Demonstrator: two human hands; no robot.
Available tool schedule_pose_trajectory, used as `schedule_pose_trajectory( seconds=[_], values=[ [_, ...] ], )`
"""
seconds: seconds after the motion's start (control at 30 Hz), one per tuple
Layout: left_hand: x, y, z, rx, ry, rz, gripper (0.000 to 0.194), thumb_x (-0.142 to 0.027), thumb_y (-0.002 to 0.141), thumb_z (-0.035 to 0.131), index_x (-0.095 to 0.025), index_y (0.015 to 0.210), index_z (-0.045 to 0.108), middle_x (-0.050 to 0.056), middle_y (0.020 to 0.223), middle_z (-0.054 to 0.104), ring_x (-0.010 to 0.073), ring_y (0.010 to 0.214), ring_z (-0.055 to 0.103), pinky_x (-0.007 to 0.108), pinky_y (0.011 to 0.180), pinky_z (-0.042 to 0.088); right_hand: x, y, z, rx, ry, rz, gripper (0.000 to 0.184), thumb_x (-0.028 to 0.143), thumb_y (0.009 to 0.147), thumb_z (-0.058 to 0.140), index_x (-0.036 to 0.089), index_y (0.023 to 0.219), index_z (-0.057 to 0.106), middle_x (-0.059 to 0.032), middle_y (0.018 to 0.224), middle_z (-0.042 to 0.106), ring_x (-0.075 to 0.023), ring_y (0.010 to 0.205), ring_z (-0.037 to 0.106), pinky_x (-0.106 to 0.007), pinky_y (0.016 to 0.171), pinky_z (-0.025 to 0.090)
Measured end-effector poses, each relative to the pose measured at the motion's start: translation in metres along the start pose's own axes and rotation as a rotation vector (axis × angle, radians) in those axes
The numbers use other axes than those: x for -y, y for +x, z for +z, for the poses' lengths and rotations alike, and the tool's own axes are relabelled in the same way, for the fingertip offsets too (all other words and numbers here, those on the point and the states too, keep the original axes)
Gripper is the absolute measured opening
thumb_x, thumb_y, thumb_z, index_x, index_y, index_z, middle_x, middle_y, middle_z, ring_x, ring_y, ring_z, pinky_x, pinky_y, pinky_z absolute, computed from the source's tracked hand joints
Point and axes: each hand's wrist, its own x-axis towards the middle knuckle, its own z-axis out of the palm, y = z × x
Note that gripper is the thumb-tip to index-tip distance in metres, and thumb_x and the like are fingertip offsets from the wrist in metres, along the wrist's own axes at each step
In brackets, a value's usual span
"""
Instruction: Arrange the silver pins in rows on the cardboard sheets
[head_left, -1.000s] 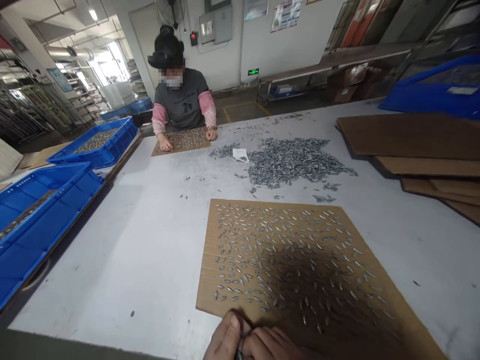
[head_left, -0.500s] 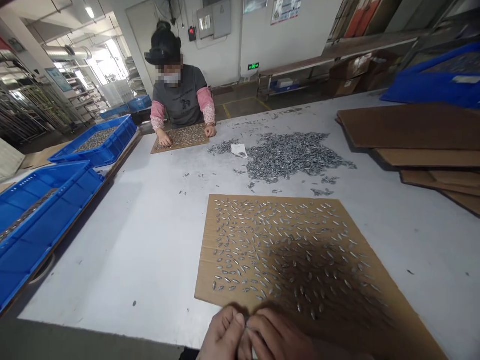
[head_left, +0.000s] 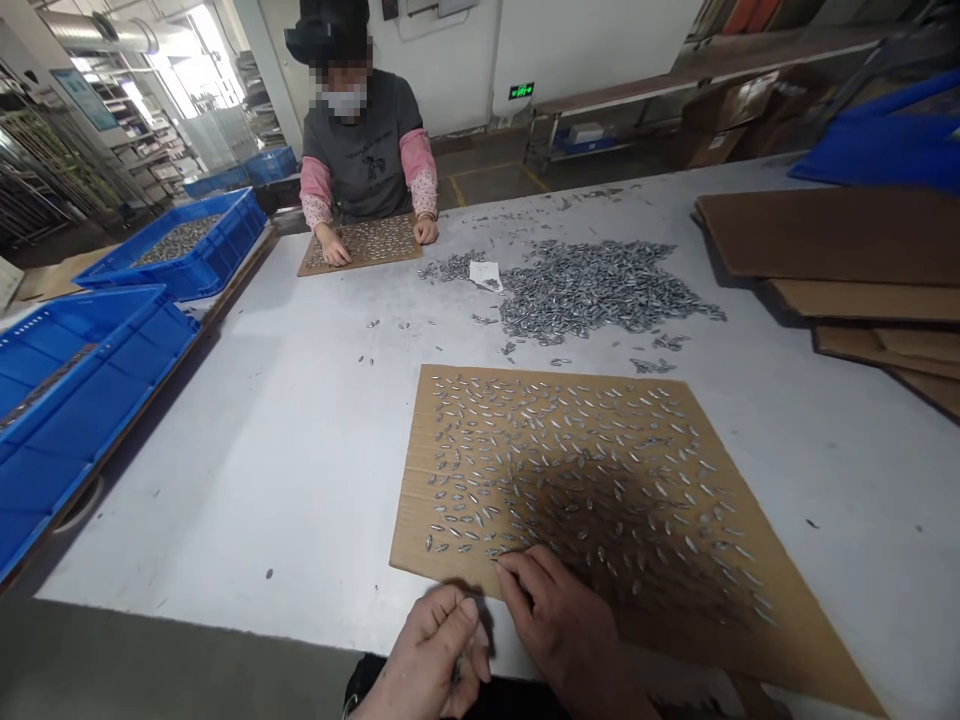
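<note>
A sheet of brown cardboard (head_left: 409,530) lies before me, with many small spindle-shaped metal pieces (head_left: 465,520) spread over it in loose rows. My right hand (head_left: 559,610) is over its near edge, thumb and fingers pinched at a small metal piece by the fingertips. Just off the cardboard, at the table's front, my left hand (head_left: 435,645) is curled closed, palm side up. A bit of grey metal shows between its fingers; how many pieces it holds is hidden.
A large heap of the same pieces (head_left: 592,290) lies beyond the cardboard, beside a white paper (head_left: 485,275). Across the table a co-worker (head_left: 367,150) handles another filled sheet (head_left: 375,240). Blue crates (head_left: 150,340) line the left; stacked cardboard (head_left: 817,240) is right.
My hands were together at the cardboard's near edge and have parted. The right has moved forward onto the cardboard; the left stays closed at the table's front. The view has tilted down.
</note>
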Motion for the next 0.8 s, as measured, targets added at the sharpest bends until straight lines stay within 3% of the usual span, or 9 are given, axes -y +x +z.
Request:
schedule_pose_trajectory(
  seconds=[0.23, 0.37, 0.47, 0.57, 0.67, 0.8],
  values=[
    [0.004, 0.004, 0.000, 0.029, -0.079, -0.035, 0.065, -0.082, 0.081, 0.063, -0.018, 0.079, 0.054, 0.000, 0.060, 0.061, 0.0044, 0.031, 0.034, 0.020, 0.034, 0.009, 0.000, 0.000, -0.011, -0.001, 0.103, 0.080, 0.033, 0.027, 0.109, 0.037, 0.025, 0.092, 0.065, -0.0011, 0.079, 0.066, -0.0145, 0.066, 0.064, -0.026, 0.055, 0.047],
    [0.003, 0.001, 0.004, 0.064, -0.075, 0.000, 0.065, -0.084, 0.087, 0.051, -0.019, 0.091, 0.053, -0.004, 0.058, 0.054, 0.0057, 0.031, 0.035, 0.019, 0.034, 0.010, 0.010, -0.008, -0.027, 0.088, 0.306, -0.048, 0.027, 0.024, 0.108, 0.040, 0.025, 0.101, 0.066, -0.0016, 0.084, 0.068, -0.0139, 0.071, 0.065, -0.024, 0.065, 0.051],
    [-0.002, -0.006, 0.007, 0.077, -0.006, -0.004, 0.065, -0.085, 0.090, 0.045, -0.022, 0.106, 0.049, -0.006, 0.069, 0.050, 0.0063, 0.038, 0.040, 0.017, 0.035, 0.018, 0.022, -0.012, -0.031, 0.161, 0.361, -0.184, 0.022, 0.023, 0.104, 0.046, 0.025, 0.108, 0.067, -0.0040, 0.095, 0.071, -0.0170, 0.083, 0.067, -0.029, 0.076, 0.051],
    [-0.013, -0.014, 0.010, 0.068, 0.111, 0.023, 0.066, -0.086, 0.091, 0.039, -0.024, 0.110, 0.049, -0.003, 0.082, 0.049, 0.0076, 0.050, 0.044, 0.018, 0.039, 0.026, 0.031, -0.015, -0.028, 0.142, 0.314, -0.239, 0.018, 0.018, 0.098, 0.048, 0.023, 0.096, 0.065, -0.0032, 0.087, 0.069, -0.0185, 0.079, 0.064, -0.031, 0.073, 0.046],
    [-0.021, -0.019, 0.011, 0.042, 0.158, 0.026, 0.069, -0.089, 0.089, 0.035, -0.023, 0.106, 0.050, -0.002, 0.085, 0.048, 0.0090, 0.056, 0.044, 0.020, 0.041, 0.025, 0.033, -0.017, -0.022, 0.145, 0.283, -0.266, 0.017, 0.015, 0.094, 0.050, 0.023, 0.082, 0.058, -0.0008, 0.075, 0.063, -0.0176, 0.069, 0.058, -0.031, 0.068, 0.041],
    [-0.021, -0.021, 0.009, 0.021, 0.125, -0.034, 0.075, -0.092, 0.086, 0.034, -0.023, 0.112, 0.051, -0.001, 0.085, 0.051, 0.0090, 0.053, 0.042, 0.020, 0.041, 0.025, 0.033, -0.017, -0.017, 0.163, 0.307, -0.244, 0.015, 0.012, 0.092, 0.049, 0.023, 0.087, 0.057, -0.0013, 0.078, 0.064, -0.0187, 0.071, 0.059, -0.033, 0.069, 0.042]
  ],
)
